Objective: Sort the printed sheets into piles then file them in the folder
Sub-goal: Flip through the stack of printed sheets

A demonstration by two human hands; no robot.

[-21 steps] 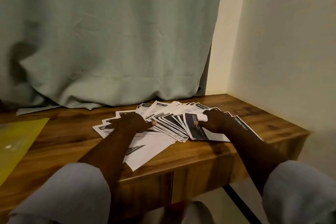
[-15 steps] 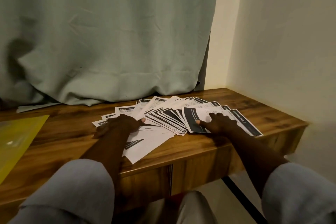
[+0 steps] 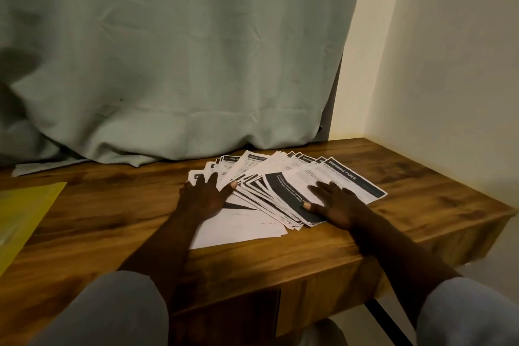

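Head view: printed sheets (image 3: 280,177) lie fanned on the desk (image 3: 112,219), with the yellow folder (image 3: 25,211) well apart at the left edge. Your left grip (image 3: 206,196) and right grip (image 3: 335,205) are both apart, fingers flat, pressing paper and holding nothing. Pin the fan with the left and slide sheets off one at a time by header. Since 0.5 s ago both grips have flattened, and the right now sits further onto the DRESSING TABLE sheet.

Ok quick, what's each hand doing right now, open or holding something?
Left hand: open, fingers spread, pressing flat on the fanned printed sheets.
Right hand: open, resting flat on the same sheets.
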